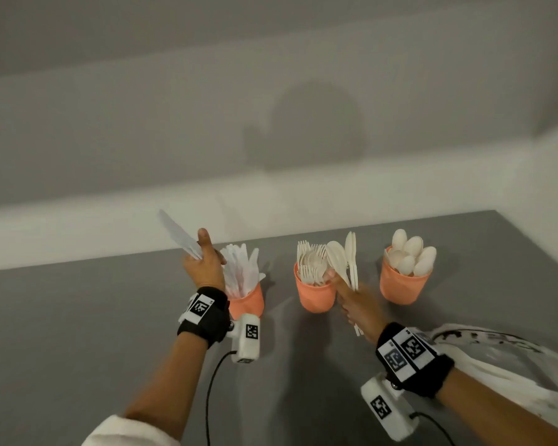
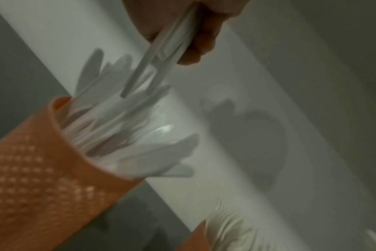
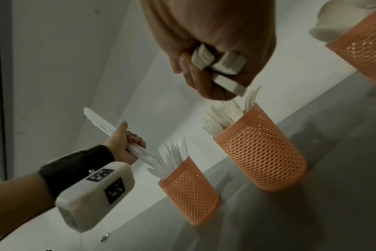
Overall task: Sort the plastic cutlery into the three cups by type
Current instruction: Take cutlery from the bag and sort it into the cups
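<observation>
Three orange mesh cups stand in a row on the grey table. The left cup (image 1: 247,302) holds white knives, the middle cup (image 1: 313,296) forks, the right cup (image 1: 400,288) spoons. My left hand (image 1: 203,262) grips a small bunch of knives (image 1: 179,235) just left of and above the knife cup (image 2: 32,169), with the handle ends (image 2: 152,71) pointing down at its mouth. My right hand (image 1: 351,304) grips a bunch of spoons (image 1: 343,259) between the fork cup (image 3: 262,158) and the spoon cup (image 3: 363,44); their handle ends (image 3: 219,62) stick out of the fist.
A white wall and ledge (image 1: 271,194) run close behind the cups. A crumpled clear plastic bag (image 1: 503,355) lies on the table at the right, beside my right forearm. Cables trail from both wrist cameras over the grey table (image 1: 78,317).
</observation>
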Available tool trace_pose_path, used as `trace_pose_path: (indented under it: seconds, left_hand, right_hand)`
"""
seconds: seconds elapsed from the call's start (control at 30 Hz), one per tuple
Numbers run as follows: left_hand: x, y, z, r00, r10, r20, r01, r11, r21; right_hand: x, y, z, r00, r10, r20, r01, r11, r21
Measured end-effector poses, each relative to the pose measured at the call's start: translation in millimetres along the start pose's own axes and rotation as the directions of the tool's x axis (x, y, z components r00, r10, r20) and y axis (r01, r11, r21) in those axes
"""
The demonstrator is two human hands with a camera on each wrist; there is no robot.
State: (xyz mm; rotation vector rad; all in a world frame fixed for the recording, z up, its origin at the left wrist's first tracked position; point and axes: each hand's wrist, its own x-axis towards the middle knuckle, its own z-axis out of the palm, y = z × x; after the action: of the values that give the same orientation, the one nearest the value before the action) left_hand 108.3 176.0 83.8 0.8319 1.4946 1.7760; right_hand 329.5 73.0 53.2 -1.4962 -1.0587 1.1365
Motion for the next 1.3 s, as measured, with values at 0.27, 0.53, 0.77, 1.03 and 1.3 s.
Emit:
trace_pose_path:
  seconds: [0.27, 0.53, 0.77, 1.03, 1.3]
  left_hand:
    - [6.5, -45.2, -9.7, 0.975, 0.219, 0.020, -0.219, 0.953, 0.210]
    - [-0.6, -49.3, -3.4, 0.978, 0.192, 0.085, -0.209, 0.863, 0.460]
    - [8.9, -47.2, -11.7, 0.917, 0.297, 0.265, -0.389, 0.808, 0.442]
    - [2.3, -53.0, -12.9, 0.741, 0.229, 0.632, -0.659, 0.430, 0.617]
    - [-16.8, -21.6, 4.9, 0.810, 0.154, 0.567, -0.583, 0.330, 0.743]
  right_hand:
    - [0.3, -2.2, -4.6, 0.999, -0.037, -0.013, 0.038, 0.994, 0.106]
    - [-1.0, -6.5, -3.0, 0.999, -0.028, -0.024, 0.030, 0.995, 0.095]
    - [-1.4, -6.3, -1.7, 0.999, -0.044, 0.009, 0.043, 0.997, 0.071]
    - [-2.2, -7.3, 2.9, 0.999, -0.048, 0.010, 0.047, 0.997, 0.060]
    - [-1.7, -2.1, 9.9, 0.991, -0.026, 0.134, 0.014, 0.996, 0.092]
